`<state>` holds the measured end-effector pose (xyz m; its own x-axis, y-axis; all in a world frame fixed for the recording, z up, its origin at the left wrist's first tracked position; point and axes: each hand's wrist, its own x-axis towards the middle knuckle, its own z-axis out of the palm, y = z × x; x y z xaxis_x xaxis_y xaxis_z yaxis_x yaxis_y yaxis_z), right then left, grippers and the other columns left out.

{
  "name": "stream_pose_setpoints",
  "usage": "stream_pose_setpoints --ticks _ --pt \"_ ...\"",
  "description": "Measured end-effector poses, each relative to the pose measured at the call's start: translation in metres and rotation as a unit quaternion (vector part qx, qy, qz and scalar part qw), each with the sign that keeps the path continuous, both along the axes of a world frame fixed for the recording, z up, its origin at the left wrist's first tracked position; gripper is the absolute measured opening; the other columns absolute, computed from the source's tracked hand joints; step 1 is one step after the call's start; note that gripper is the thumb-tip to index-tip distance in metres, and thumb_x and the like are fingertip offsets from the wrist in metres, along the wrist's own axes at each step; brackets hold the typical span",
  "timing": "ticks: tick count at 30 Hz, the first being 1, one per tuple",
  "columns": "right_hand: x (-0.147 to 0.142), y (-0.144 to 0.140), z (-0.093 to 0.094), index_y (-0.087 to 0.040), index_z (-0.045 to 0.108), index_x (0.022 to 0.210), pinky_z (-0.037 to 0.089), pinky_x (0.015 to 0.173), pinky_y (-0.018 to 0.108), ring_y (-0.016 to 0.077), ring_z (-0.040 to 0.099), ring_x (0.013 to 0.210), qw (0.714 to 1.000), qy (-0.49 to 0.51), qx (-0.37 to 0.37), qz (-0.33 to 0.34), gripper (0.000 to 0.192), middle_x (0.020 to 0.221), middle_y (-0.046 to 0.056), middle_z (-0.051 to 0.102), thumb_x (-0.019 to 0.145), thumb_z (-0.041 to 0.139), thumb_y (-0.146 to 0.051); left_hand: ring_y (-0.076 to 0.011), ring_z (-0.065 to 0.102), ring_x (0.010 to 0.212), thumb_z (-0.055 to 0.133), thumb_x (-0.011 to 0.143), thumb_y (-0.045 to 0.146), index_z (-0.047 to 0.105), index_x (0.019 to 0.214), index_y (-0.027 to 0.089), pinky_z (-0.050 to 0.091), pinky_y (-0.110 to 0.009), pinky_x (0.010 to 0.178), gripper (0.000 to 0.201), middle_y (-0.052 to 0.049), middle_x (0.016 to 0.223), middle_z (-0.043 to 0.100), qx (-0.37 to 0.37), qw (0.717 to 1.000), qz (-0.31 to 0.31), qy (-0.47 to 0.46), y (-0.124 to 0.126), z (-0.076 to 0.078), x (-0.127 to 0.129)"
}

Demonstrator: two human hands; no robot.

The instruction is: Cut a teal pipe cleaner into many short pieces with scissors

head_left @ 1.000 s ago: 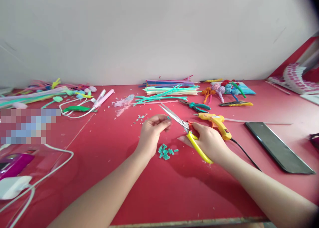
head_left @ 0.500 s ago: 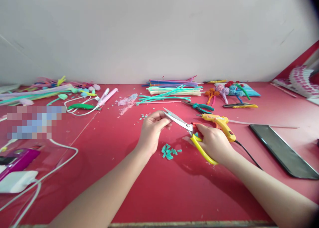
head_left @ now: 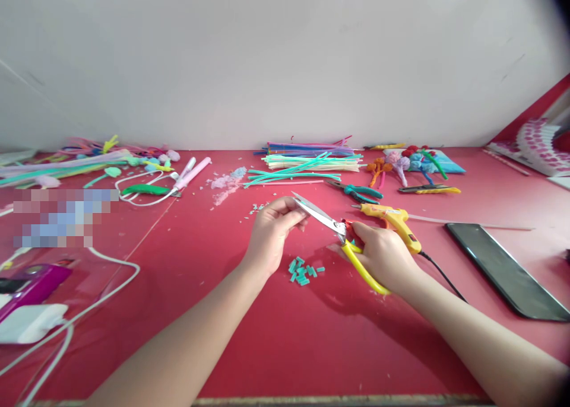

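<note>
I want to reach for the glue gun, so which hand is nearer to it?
The right hand. It holds the scissors just in front of the glue gun, almost touching it. The left hand is farther away, on the other side of the scissors.

A red table [head_left: 276,336] bears teal cut pieces [head_left: 304,271] and a glue gun [head_left: 394,220].

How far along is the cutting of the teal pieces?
Done: a small pile of cut teal pieces lies on the red table. In hand: the right hand holds the yellow scissors, blades at the left hand. Left: teal sticks uncut behind.
</note>
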<state>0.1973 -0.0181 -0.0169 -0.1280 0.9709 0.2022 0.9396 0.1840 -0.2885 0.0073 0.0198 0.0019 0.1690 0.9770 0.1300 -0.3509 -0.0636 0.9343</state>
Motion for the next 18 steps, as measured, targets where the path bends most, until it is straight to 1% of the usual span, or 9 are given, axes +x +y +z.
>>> stream_pose_setpoints --ticks 11,14,18 --pt "0.0024 0.0033 -0.0006 -0.02 0.042 0.058 0.017 0.045 0.025 0.0104 0.035 0.041 0.999 -0.036 0.006 -0.025 0.038 0.043 -0.002 0.042 0.071 0.043 -0.055 -0.0083 0.048 0.058 0.059 0.068 0.02 0.061 0.071 0.015 0.04 -0.021 0.058 0.007 0.0 0.064 0.055 0.013 0.998 0.011 0.055 0.0016 0.0007 -0.0023" --pt "0.0017 0.0033 0.0004 -0.02 0.042 0.057 0.018 0.045 0.025 0.0108 0.038 0.042 0.999 -0.023 -0.007 -0.025 0.037 0.044 -0.001 0.045 0.071 0.043 -0.054 -0.0087 0.049 0.058 0.061 0.067 0.022 0.059 0.071 0.015 0.041 -0.021 0.057 0.008 0.0 0.063 0.055 0.001 0.998 0.025 0.064 0.0017 -0.0003 -0.0019" --pt "-0.0002 0.0021 0.0034 -0.021 0.045 0.065 0.02 0.045 0.024 0.0123 0.043 0.045 0.999 -0.004 -0.029 -0.039 0.034 0.049 -0.001 0.05 0.071 0.044 -0.055 -0.0092 0.05 0.057 0.061 0.065 0.025 0.058 0.071 0.014 0.041 -0.021 0.055 0.013 0.0 0.064 0.055 -0.014 0.994 0.029 0.108 0.0002 -0.0023 0.0011"
